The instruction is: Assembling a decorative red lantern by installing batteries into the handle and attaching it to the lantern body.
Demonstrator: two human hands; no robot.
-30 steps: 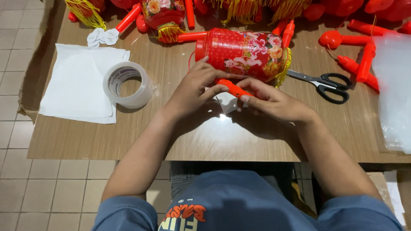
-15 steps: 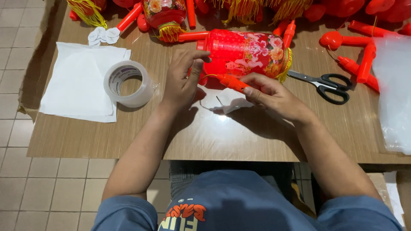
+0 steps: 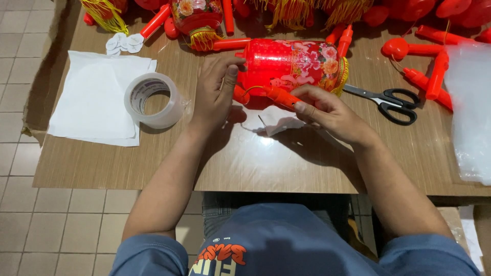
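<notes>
- Left hand (image 3: 215,94) has moved up from the clear plastic scrap (image 3: 276,120) to the red floral lantern (image 3: 291,66), fingers spread against its end
- Right hand (image 3: 330,110), just below the lantern, fingers pinching its orange handle stick (image 3: 279,96); assembly apparently resuming

Tape roll (image 3: 155,100) on paper sheets (image 3: 87,102) at left, lantern (image 3: 294,64) centre, scissors (image 3: 388,102) right of it

Red lanterns (image 3: 460,7) and plastic bag (image 3: 473,102) run off frame.
</notes>
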